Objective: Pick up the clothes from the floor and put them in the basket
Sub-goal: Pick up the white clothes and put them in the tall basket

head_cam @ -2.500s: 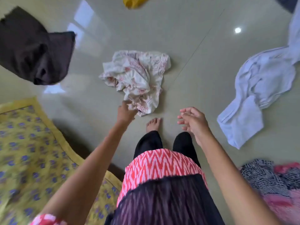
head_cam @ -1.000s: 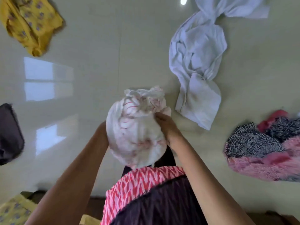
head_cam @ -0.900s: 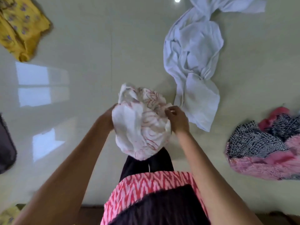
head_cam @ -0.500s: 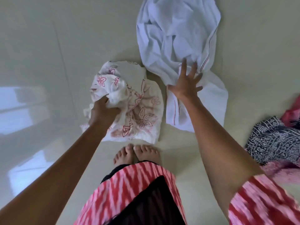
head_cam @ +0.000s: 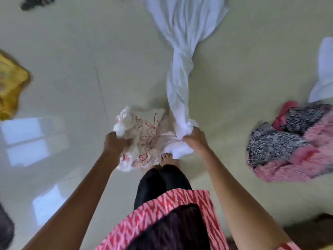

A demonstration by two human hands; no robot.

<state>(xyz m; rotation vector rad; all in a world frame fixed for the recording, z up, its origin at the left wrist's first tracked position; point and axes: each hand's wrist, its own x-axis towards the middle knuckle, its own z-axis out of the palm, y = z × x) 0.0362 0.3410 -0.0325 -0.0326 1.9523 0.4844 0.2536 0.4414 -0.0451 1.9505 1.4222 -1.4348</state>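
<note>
My left hand [head_cam: 115, 144] grips a crumpled white cloth with red flower print [head_cam: 142, 139], held just above my feet. My right hand [head_cam: 195, 139] is closed on the near end of a long pale white garment [head_cam: 180, 73]. That garment stretches taut away from my hand, its far part still spread on the floor at the top of the view. The two cloths touch between my hands. No basket is in view.
A pink and black-patterned heap of clothes [head_cam: 292, 141] lies on the floor at the right, a white piece [head_cam: 324, 73] behind it. A yellow garment [head_cam: 10, 87] lies at the left edge, dark cloth [head_cam: 34, 2] at top left. The floor is glossy beige tile.
My right hand, open over the white garment half a second ago, has closed on it and pulled its end toward me. My left hand keeps hold of the printed cloth.
</note>
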